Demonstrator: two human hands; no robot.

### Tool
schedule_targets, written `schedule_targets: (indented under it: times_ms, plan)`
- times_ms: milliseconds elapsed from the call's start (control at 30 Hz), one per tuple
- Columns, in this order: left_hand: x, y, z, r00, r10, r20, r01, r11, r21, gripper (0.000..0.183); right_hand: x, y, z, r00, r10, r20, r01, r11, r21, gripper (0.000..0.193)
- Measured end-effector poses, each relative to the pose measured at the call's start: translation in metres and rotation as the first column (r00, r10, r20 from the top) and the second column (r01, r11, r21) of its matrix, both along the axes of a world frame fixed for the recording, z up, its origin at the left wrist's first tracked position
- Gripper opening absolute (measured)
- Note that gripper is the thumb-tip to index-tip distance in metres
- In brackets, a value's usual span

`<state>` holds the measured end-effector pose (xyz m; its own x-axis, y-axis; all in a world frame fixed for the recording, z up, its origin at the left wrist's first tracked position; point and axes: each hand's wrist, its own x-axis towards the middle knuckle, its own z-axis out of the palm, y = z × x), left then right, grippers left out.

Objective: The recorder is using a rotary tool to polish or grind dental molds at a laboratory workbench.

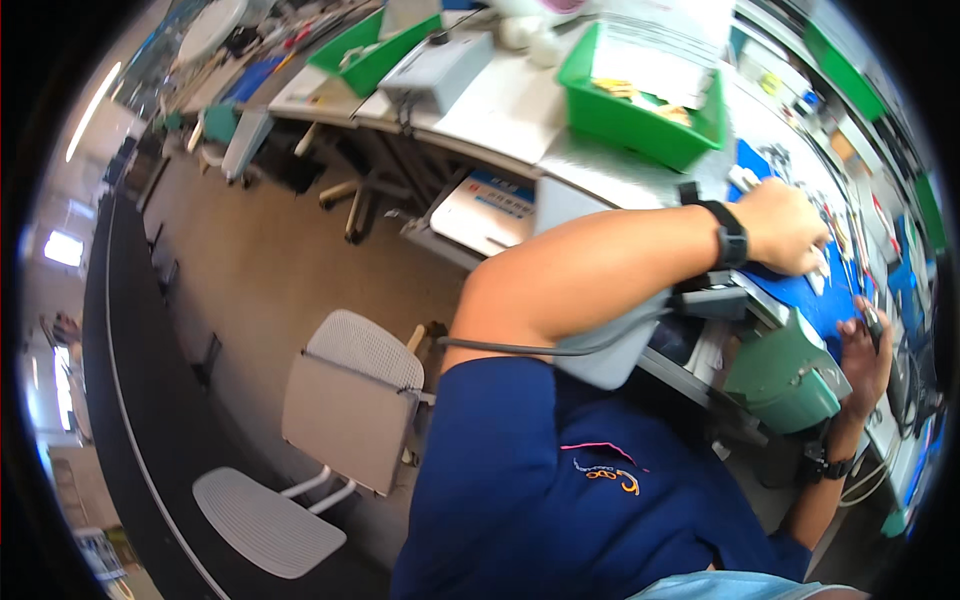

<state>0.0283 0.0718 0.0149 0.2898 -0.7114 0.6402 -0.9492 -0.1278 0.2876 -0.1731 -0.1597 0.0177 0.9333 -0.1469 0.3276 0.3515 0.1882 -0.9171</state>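
My left hand (785, 228) reaches across to the right, over a blue work mat (800, 290). Its fingers are curled closed around a small white piece (818, 272), which pokes out below them and is too small to name. Nearer me, at the mat's right edge, my right hand (866, 362) is bent around a dark-handled tool (873, 322). What kind of tool it is, I cannot make out. Several small metal parts (775, 155) lie beyond my left hand.
A green bin (640, 135) with yellow pieces and papers stands on the bench left of the mat. Farther left are a grey box (437, 72) and another green bin (335, 55). A green container (785, 375) sits below the mat's near edge. Chairs (350, 420) stand on the floor.
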Motion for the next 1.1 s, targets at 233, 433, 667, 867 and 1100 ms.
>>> schedule_targets:
  times_ms: [233,433,667,867,1100]
  plan:
    - [0.001,-0.019,-0.002,0.997,0.036,0.062,-0.039,0.999,0.033,0.032,0.002,-0.038,0.017,0.965,0.248,-0.09,-0.245,0.969,0.04,0.051]
    - [0.004,-0.015,0.013,0.997,-0.055,-0.052,0.059,0.995,0.086,0.034,0.019,-0.042,0.044,0.886,0.453,-0.101,-0.453,0.891,0.027,0.059]
    - [-0.002,-0.038,0.006,0.994,-0.092,-0.064,0.095,0.994,0.051,0.039,0.025,-0.034,0.059,0.928,0.338,-0.159,-0.343,0.939,-0.003,0.06]
    - [-0.009,-0.012,0.015,0.982,-0.141,-0.129,0.151,0.986,0.074,0.046,0.024,-0.041,0.047,0.958,0.277,-0.071,-0.279,0.96,-0.024,0.061]
    - [-0.004,0.037,0.064,0.99,-0.025,0.137,0.042,0.991,-0.124,0.043,0.005,-0.039,0.025,0.997,0.067,0.047,-0.07,0.995,0.067,0.043]
